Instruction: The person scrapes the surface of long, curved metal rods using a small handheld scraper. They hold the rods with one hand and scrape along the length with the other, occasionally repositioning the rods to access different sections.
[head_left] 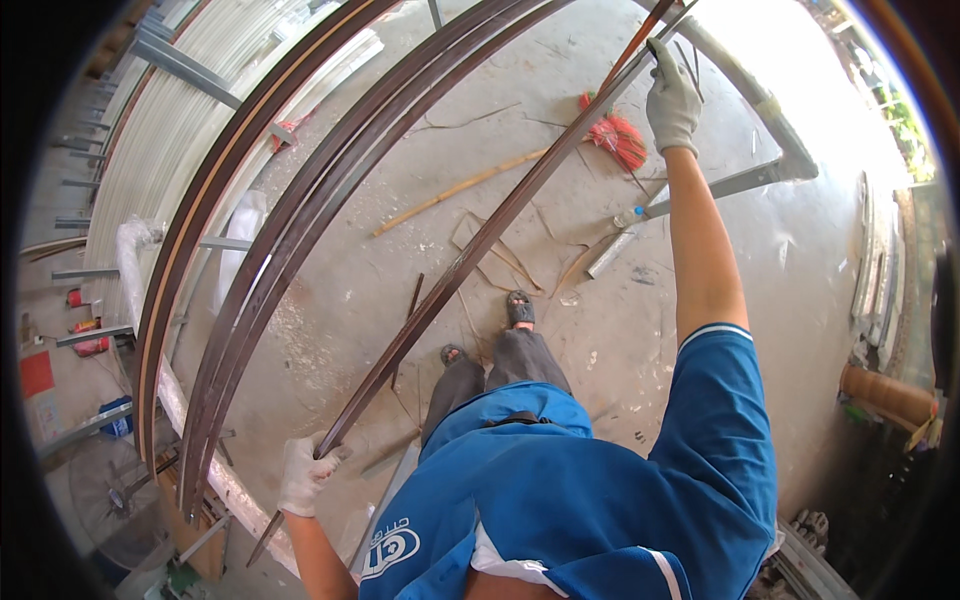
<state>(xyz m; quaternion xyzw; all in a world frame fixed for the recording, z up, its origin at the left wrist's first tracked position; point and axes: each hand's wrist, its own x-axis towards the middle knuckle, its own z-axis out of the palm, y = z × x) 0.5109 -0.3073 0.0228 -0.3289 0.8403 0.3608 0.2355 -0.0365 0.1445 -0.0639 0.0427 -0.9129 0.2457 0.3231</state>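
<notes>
A long, straight dark-brown profile strip (478, 247) slants across the view from lower left to upper right, held above the floor. Near its lower end, the fingers of my left hand (303, 478), in a pale work glove, are closed round it, with a short tail sticking out beyond. My right hand (673, 108), gloved too, grips the strip close to its far end, with that arm stretched out. To the left, more dark-brown profiles (250, 290) lie side by side on rack arms; the lens bends them into curves.
White profiles (135, 170) fill the rack at far left. A broom with red bristles (617, 142) and a bamboo handle (460, 190) lies on the floor. A grey metal frame (735, 181) stands at right, near a small bottle (628, 217). A fan (112, 495) is at lower left.
</notes>
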